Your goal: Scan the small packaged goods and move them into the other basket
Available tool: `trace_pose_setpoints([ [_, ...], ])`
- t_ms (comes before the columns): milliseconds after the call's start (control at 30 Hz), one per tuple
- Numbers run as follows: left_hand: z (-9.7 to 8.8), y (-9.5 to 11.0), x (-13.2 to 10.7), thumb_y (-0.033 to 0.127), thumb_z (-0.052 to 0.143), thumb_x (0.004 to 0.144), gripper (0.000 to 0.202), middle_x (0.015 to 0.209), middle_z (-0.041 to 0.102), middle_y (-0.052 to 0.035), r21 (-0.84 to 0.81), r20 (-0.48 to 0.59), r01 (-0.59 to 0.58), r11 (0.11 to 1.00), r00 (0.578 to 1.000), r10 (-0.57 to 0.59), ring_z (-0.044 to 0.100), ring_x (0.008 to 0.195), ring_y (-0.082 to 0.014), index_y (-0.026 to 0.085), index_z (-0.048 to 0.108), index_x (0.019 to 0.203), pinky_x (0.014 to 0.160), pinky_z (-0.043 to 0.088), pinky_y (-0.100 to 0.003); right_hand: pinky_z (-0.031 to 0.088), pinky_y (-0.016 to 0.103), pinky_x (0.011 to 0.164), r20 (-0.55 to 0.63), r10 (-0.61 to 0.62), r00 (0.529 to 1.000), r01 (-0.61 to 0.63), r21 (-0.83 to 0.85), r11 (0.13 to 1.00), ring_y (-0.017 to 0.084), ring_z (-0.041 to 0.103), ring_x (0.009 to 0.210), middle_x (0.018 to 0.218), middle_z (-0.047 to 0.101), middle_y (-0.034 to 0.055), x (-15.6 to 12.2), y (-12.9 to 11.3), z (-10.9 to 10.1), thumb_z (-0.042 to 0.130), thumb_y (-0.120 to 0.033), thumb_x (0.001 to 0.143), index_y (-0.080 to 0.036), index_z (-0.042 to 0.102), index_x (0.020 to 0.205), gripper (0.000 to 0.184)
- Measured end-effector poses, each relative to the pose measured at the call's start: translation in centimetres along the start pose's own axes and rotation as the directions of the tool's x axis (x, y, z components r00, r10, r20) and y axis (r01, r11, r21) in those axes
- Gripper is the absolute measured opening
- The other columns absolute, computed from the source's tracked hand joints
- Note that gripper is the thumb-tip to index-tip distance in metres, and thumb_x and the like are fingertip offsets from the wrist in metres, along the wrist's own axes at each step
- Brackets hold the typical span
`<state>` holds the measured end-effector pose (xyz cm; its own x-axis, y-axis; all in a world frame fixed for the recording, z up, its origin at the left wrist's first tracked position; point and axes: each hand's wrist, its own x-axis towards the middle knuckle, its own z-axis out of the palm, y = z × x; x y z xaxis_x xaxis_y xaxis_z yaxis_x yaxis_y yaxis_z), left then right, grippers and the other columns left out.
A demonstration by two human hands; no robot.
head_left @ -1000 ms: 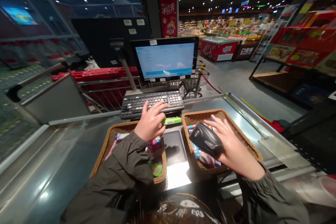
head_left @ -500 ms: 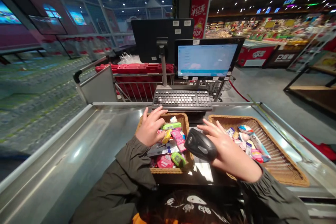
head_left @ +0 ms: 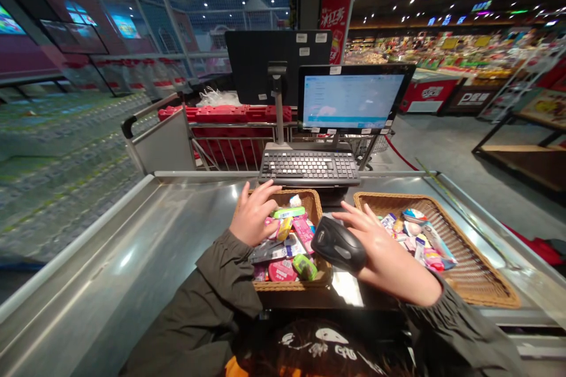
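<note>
My left hand [head_left: 253, 215] hovers over the left side of a wicker basket [head_left: 319, 203], its fingers apart. Near its fingertips lie a green pack [head_left: 289, 212] and a yellow packet [head_left: 285, 228]. Also in that basket are a pink packet [head_left: 303, 232], a round pink container [head_left: 283, 271] and a small green item [head_left: 305, 267]. My right hand [head_left: 375, 247] grips a black barcode scanner [head_left: 338, 244], its head turned toward this basket. Some of its fingers are stretched out. A second wicker basket [head_left: 481, 268], holding several small packaged items [head_left: 415, 235], sits to the right, partly behind my right hand.
Beyond the baskets stand a keyboard [head_left: 309, 166], a lit monitor [head_left: 354, 100] and a dark screen [head_left: 252, 70] facing away. The metal counter [head_left: 177, 224] has raised edges. Behind it are a shopping cart [head_left: 239, 144] and red crates [head_left: 225, 113].
The view has shifted slightly, so the baskets and monitor appear a little displaced. Both hands keep nearly the same pose, with the scanner still in my right hand.
</note>
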<state>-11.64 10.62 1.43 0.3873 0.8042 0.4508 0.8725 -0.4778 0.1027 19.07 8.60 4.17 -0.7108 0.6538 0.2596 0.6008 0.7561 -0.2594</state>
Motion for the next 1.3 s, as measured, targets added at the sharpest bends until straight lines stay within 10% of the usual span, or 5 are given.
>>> trace_pose_setpoints([
  [1300, 0.64, 0.11, -0.59, 0.017, 0.056, 0.073, 0.008, 0.139, 0.055, -0.0103, -0.011, -0.01, -0.02, 1.0, 1.0, 0.019, 0.039, 0.139, -0.0301, 0.021, 0.06, 0.08, 0.116, 0.01, -0.062, 0.022, 0.065, 0.115, 0.017, -0.012, 1.0, 0.011, 0.051, 0.999, 0.034, 0.028, 0.145, 0.142, 0.05, 0.0152, -0.57, -1.0, -0.4, 0.057, -0.027, 0.085, -0.02, 0.055, 0.131, 0.047],
])
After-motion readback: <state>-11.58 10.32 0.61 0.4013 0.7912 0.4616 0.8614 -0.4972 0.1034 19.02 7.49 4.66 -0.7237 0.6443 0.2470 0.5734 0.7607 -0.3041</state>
